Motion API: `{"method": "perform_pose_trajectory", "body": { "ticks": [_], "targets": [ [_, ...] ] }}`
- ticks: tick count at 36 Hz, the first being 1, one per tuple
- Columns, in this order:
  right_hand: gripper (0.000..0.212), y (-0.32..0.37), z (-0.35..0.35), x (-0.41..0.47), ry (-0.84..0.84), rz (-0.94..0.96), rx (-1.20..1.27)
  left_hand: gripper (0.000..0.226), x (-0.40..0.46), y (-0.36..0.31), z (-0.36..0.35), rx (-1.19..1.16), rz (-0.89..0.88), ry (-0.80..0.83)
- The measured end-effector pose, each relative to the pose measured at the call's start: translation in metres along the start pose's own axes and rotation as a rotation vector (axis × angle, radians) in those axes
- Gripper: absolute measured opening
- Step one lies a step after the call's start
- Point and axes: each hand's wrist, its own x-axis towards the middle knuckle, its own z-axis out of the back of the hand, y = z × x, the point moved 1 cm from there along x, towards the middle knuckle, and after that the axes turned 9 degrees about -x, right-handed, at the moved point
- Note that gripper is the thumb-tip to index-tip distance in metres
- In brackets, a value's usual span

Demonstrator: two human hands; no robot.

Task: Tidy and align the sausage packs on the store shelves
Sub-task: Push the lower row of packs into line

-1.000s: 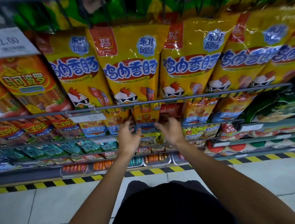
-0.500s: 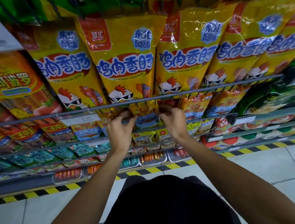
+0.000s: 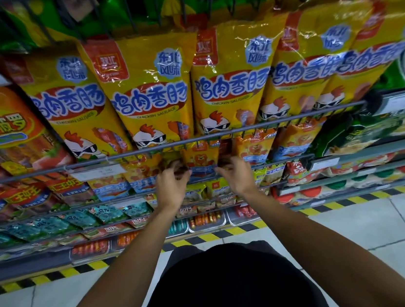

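Both hands are up at the second row of the shelf, just under the grey wire rail (image 3: 219, 133). The left hand (image 3: 172, 185) has its fingers curled on the left edge of a small orange sausage pack (image 3: 201, 160) with a lion picture; the right hand (image 3: 237, 174) has its fingers curled on the right edge of the same pack, so each grip is clamped on one side of it. The fingertips are blurred and partly hidden behind the pack, so how deep they reach I cannot tell. This pack hangs in a row of the same orange packs, between its neighbours on left and right.

Above the rail hangs a row of large yellow chicken sausage packs (image 3: 149, 96) — they overlap one another and lean a little, each with a chicken in sunglasses. To the left are red-orange packs (image 3: 2, 132). A white price tag (image 3: 98, 171) is clipped on the rail, left of the hands. Lower rows hold teal packets (image 3: 82, 219) and clear trays of small sausages (image 3: 206, 220). A yellow-and-black striped strip (image 3: 231, 232) runs along the shelf base, beside the pale tiled floor (image 3: 359, 231) — the person's dark clothing shows below
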Motion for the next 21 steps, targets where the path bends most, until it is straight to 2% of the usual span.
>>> {"method": "perform_pose_trajectory", "body": {
  "ticks": [4, 7, 11, 15, 21],
  "targets": [
    [0.031, 0.000, -0.004, -0.002, 0.004, -0.003, 0.024, 0.036, 0.002, -0.005, 0.001, -0.002, -0.009, 0.004],
    [0.020, 0.007, -0.004, -0.003, -0.092, 0.008, 0.015, 0.026, 0.001, -0.008, 0.000, -0.027, -0.018, -0.015],
    [0.018, 0.011, 0.006, -0.009, -0.197, 0.035, 0.061, 0.027, -0.006, -0.017, -0.002, -0.091, -0.065, -0.063],
    [0.023, 0.001, 0.014, -0.008, -0.123, 0.025, -0.010, 0.028, -0.008, -0.017, -0.010, -0.097, -0.066, 0.005],
    [0.049, -0.005, 0.012, -0.010, -0.005, -0.030, 0.017, 0.033, -0.011, -0.014, -0.015, -0.124, 0.023, 0.026]
  ]
}}
